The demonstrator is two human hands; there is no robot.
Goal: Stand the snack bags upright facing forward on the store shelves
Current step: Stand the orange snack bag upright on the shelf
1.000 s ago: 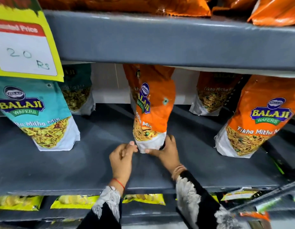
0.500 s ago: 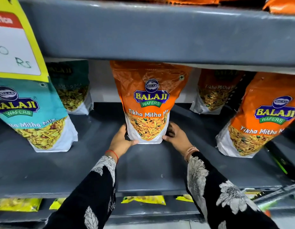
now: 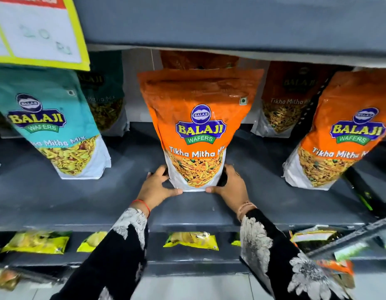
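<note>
An orange Balaji Tikha Mitha Mix bag (image 3: 198,118) stands upright in the middle of the grey shelf (image 3: 101,202), its front facing me. My left hand (image 3: 158,187) grips the bag's bottom left corner. My right hand (image 3: 229,187) grips its bottom right corner. Both thumbs lie along the bag's white base. Another orange bag (image 3: 198,60) stands behind it, mostly hidden.
A teal Balaji bag (image 3: 55,126) leans at the left with a darker teal bag (image 3: 105,100) behind it. Two orange bags (image 3: 343,135) (image 3: 282,105) stand at the right. A yellow price card (image 3: 36,31) hangs from the upper shelf (image 3: 231,22). Yellow packets (image 3: 191,240) lie on the shelf below.
The orange bag turned from edge-on to front-facing, then came forward toward the shelf's front edge. Both hands stayed at its bottom corners and my view moved closer.
</note>
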